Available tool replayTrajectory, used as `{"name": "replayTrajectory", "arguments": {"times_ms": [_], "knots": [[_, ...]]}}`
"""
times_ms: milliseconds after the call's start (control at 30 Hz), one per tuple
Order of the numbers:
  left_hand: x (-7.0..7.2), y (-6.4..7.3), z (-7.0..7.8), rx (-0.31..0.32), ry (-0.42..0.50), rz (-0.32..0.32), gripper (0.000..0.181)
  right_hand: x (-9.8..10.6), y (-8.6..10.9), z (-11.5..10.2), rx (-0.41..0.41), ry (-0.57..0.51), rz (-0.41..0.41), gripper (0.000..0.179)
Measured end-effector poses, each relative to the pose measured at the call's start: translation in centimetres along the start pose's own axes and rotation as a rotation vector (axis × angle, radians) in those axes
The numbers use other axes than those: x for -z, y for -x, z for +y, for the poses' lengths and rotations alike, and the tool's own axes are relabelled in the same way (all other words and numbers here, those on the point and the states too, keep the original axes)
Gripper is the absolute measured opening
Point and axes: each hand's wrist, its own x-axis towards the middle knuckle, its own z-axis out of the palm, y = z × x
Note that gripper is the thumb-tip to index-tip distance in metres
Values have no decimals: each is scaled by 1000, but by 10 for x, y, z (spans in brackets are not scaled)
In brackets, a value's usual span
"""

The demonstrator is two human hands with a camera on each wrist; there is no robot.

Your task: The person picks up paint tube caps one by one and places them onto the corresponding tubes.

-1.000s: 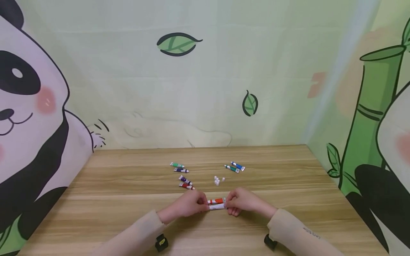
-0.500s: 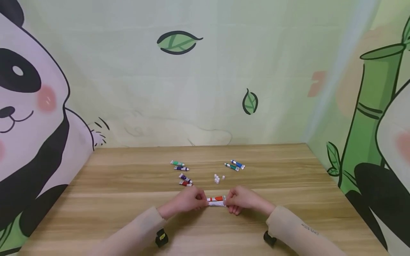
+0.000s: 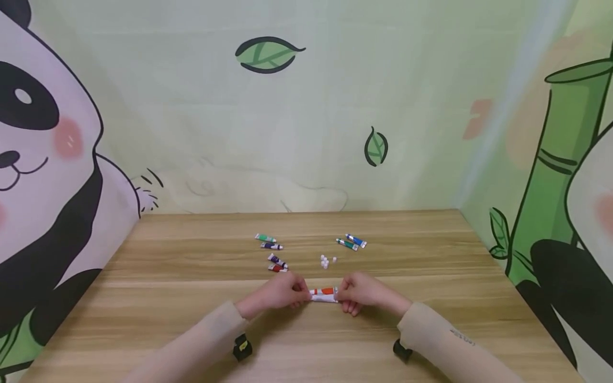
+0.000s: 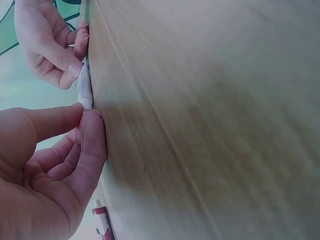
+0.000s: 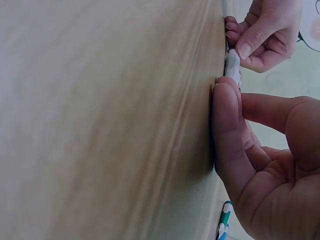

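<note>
- At the left on the wooden table (image 3: 306, 340), a green tube (image 3: 265, 238) and a navy tube (image 3: 272, 246) lie near each other.
- Nearer the person, a purple tube (image 3: 278, 260) lies just beside a red tube (image 3: 276, 268), which is partly covered by the left hand.
- The left hand (image 3: 282, 291) pinches the left end of the white tube between thumb and forefinger.
- The white tube (image 3: 323, 299) spans the two hands, slim and level, low at the table; whether it touches the wood I cannot tell. Its body is plain and pale, with a greyish patch in the right wrist view; both ends are hidden by fingers.
- Just beyond it, parallel, lies an orange tube (image 3: 328, 291): white body, narrow orange band at left, larger orange patch at right.
- Farther back sits a cluster of small white pieces (image 3: 324, 261), one apart.
- A teal tube (image 3: 347, 244) and a blue tube (image 3: 356, 241) slant side by side behind.
- The right hand (image 3: 363, 291) pinches the white tube's right end, thumb against forefinger.
</note>
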Motion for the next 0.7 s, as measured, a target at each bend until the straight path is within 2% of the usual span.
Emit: {"name": "replayTrajectory", "arguments": {"times_ms": [467,700], "knots": [[2,-1,-1,-17,48,-16,14,1,0,1,9,-10,-8,13],[13,2,-2,-22,67,-15,13,11,4,2,42,27,1,13]]}}
